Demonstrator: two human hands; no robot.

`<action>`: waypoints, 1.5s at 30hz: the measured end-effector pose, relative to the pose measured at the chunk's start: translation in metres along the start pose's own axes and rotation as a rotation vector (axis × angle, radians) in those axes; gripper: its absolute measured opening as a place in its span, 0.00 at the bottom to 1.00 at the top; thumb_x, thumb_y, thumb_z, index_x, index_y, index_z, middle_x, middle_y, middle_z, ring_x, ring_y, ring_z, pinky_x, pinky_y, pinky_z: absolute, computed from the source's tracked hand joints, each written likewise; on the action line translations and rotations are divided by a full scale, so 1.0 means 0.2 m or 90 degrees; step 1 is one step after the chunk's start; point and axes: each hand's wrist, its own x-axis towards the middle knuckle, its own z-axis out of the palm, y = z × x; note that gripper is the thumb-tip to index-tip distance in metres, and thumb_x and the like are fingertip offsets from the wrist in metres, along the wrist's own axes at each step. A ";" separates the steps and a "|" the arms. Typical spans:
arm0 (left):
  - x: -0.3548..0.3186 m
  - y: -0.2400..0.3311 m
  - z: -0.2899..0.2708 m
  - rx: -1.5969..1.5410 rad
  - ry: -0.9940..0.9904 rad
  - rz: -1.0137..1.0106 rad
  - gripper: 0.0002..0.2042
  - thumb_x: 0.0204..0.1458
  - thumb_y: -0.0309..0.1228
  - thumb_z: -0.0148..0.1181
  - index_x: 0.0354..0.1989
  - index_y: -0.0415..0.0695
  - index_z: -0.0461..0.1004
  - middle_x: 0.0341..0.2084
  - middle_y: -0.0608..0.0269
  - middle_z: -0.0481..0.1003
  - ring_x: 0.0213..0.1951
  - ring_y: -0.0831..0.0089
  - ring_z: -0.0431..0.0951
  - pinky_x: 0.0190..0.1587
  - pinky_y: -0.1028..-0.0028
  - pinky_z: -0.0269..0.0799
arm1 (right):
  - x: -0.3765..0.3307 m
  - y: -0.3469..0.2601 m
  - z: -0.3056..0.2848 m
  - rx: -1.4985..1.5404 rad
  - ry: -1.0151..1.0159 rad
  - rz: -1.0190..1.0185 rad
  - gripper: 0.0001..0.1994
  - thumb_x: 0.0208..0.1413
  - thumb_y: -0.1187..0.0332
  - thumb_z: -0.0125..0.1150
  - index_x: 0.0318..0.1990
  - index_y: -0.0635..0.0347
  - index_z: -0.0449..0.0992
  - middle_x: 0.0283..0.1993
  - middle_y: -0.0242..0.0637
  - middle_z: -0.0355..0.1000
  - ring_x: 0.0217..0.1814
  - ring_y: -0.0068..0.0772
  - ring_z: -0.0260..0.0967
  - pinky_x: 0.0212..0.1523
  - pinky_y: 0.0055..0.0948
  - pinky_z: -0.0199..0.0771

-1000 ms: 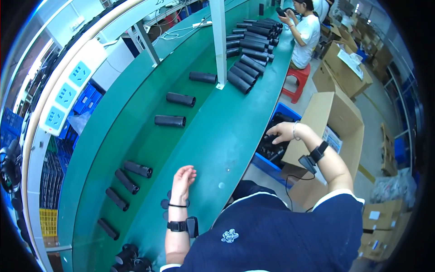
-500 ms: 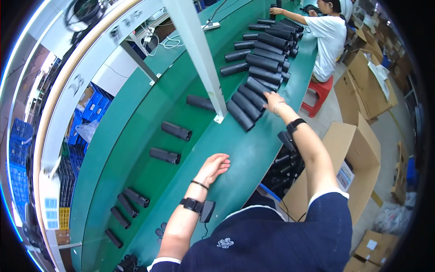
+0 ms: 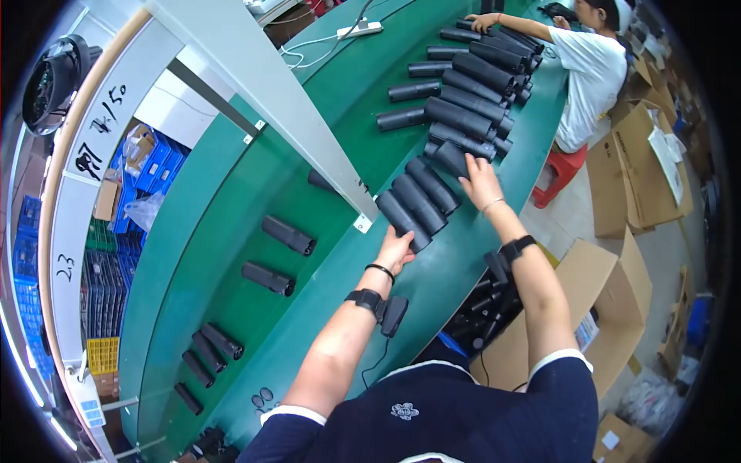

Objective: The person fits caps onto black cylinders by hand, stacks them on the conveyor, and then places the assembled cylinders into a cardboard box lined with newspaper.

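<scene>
Black cylindrical tubes lie side by side on the green table [image 3: 324, 309]. My left hand [image 3: 396, 248] grips the near end of the nearest tube [image 3: 401, 218] of a row of three. My right hand [image 3: 478, 177] rests on the end of another tube [image 3: 451, 158] just beyond that row. Both wrists wear black bands. A longer stack of the same tubes [image 3: 471, 92] runs away toward the far end of the table.
A white slanted post [image 3: 270, 100] crosses above the table. Single tubes [image 3: 287, 234] lie on the green belt at left. A box of black parts [image 3: 482, 316] and a cardboard carton [image 3: 610, 301] stand at my right. Another person [image 3: 590, 65] works at the far end.
I have leaned forward along the table. My right hand went from the box at my side to the tube row, and my left hand moved up from the bare table to grip the nearest tube.
</scene>
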 end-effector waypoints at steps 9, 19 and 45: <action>0.13 -0.01 0.24 -0.146 -0.032 0.072 0.27 0.52 0.21 0.51 0.57 0.45 0.45 0.48 0.46 0.65 0.42 0.52 0.75 0.43 0.53 0.72 | 0.07 -0.32 -0.11 0.014 -0.140 -0.056 0.33 0.45 0.65 0.63 0.62 0.45 0.58 0.46 0.45 0.64 0.51 0.49 0.63 0.46 0.46 0.72; 0.17 0.05 0.16 -0.107 -0.001 0.015 0.21 0.50 0.28 0.58 0.51 0.41 0.59 0.39 0.56 0.68 0.36 0.65 0.71 0.41 0.68 0.73 | 0.06 -0.25 -0.12 0.059 -0.104 -0.087 0.32 0.48 0.63 0.64 0.62 0.49 0.60 0.57 0.45 0.61 0.58 0.49 0.58 0.58 0.40 0.62; 0.40 1.03 0.57 0.177 0.151 0.464 0.16 0.58 0.43 0.52 0.44 0.43 0.68 0.34 0.68 0.71 0.37 0.77 0.70 0.38 0.74 0.66 | 0.19 0.73 0.38 0.659 0.497 0.525 0.26 0.64 0.52 0.43 0.58 0.66 0.63 0.59 0.46 0.63 0.62 0.38 0.59 0.62 0.30 0.55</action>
